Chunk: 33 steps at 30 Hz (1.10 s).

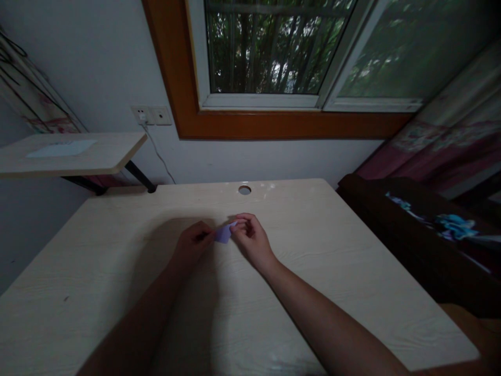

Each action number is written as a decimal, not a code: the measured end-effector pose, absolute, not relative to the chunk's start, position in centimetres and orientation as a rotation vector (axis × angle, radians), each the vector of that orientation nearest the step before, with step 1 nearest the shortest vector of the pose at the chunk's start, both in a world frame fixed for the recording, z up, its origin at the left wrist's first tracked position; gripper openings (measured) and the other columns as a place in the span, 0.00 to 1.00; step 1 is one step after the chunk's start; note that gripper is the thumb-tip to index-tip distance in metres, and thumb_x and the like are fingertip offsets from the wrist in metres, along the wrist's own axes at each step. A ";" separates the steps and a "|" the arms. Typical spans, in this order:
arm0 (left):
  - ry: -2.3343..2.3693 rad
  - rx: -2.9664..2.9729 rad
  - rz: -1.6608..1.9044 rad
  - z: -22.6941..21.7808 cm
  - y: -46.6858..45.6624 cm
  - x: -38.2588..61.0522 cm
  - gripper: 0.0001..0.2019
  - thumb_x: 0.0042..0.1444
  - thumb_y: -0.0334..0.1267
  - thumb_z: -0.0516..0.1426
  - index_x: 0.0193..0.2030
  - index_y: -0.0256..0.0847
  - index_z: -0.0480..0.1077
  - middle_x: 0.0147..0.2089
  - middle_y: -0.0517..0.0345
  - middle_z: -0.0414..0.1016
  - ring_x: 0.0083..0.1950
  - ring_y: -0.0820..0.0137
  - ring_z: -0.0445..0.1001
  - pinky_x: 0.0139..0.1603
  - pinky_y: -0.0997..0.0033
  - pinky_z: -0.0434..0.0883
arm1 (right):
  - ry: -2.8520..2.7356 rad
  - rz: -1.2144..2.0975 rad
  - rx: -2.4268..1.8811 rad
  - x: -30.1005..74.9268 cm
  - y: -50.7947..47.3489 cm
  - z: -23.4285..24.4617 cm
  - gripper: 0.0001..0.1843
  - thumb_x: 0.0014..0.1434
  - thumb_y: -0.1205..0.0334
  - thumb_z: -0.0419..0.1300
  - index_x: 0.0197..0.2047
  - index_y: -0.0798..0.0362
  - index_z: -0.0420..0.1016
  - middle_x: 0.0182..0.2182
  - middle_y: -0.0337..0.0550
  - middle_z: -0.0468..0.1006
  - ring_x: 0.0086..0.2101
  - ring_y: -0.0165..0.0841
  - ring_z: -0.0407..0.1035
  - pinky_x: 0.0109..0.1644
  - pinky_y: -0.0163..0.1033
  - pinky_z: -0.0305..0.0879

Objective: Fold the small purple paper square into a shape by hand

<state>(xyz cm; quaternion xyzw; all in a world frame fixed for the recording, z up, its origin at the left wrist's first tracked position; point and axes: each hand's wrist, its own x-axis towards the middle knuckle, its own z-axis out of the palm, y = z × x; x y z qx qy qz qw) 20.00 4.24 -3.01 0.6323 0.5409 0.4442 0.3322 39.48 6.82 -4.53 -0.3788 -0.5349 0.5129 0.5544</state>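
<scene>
A small piece of purple paper (223, 234) is stretched between my two hands above the desk, toward its far side. My left hand (194, 240) pinches its left edge, with the fingers curled in. At the upper right corner, the thumb and fingers of my right hand (251, 235) are closed on the same paper. Folds or markings on the paper are too small to make out.
Under my hands lies a pale wood-grain desk (313, 292) with a round cable hole (245, 190) near its back edge. A raised shelf (78, 167) stands at the left, with a light sheet (60, 149) on it. Behind are a wall socket (151, 115) and a window (279, 49).
</scene>
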 end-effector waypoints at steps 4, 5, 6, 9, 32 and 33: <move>1.403 1.736 1.091 -3.2 4.4 20.1 0.09 0.56 0.42 0.59 0.31 0.39 0.73 0.30 0.59 0.71 0.32 0.72 0.68 0.33 0.75 0.64 | -1.354 1.177 -0.920 39.5 6.6 -4.9 0.17 0.55 0.61 0.65 0.48 0.47 0.71 0.33 0.39 0.75 0.31 0.30 0.69 0.37 0.36 0.69; 1.397 1.756 1.075 -3.2 4.4 20.1 0.09 0.56 0.42 0.59 0.31 0.39 0.73 0.31 0.59 0.72 0.33 0.71 0.69 0.33 0.75 0.64 | -1.376 1.163 -0.930 39.6 6.6 -4.9 0.16 0.55 0.62 0.64 0.48 0.47 0.72 0.33 0.38 0.75 0.31 0.30 0.69 0.37 0.36 0.68; 1.392 1.775 1.066 -3.2 4.5 20.2 0.09 0.57 0.43 0.59 0.32 0.39 0.74 0.31 0.58 0.73 0.33 0.71 0.70 0.34 0.75 0.65 | -1.399 1.152 -0.936 39.6 6.6 -4.9 0.16 0.55 0.62 0.64 0.48 0.47 0.72 0.32 0.38 0.75 0.30 0.30 0.69 0.36 0.36 0.68; 1.385 1.815 1.054 -3.2 4.4 20.3 0.10 0.58 0.43 0.58 0.33 0.39 0.74 0.32 0.58 0.73 0.34 0.71 0.70 0.36 0.74 0.66 | -1.470 1.130 -0.939 39.7 6.4 -4.7 0.16 0.54 0.63 0.64 0.48 0.48 0.72 0.32 0.38 0.76 0.30 0.30 0.70 0.36 0.36 0.69; 1.535 1.542 1.159 -2.8 4.6 19.9 0.10 0.55 0.41 0.58 0.28 0.38 0.71 0.26 0.61 0.70 0.30 0.72 0.68 0.32 0.75 0.65 | -0.979 1.164 -0.920 40.1 7.7 -4.8 0.15 0.49 0.65 0.66 0.41 0.50 0.70 0.27 0.32 0.67 0.27 0.26 0.61 0.32 0.32 0.58; 1.541 1.533 1.173 -2.7 4.6 19.9 0.10 0.56 0.41 0.58 0.28 0.38 0.71 0.26 0.61 0.69 0.30 0.72 0.68 0.32 0.75 0.65 | -0.957 1.166 -0.926 40.1 7.8 -4.9 0.15 0.49 0.65 0.66 0.41 0.50 0.70 0.27 0.31 0.67 0.27 0.26 0.61 0.32 0.32 0.58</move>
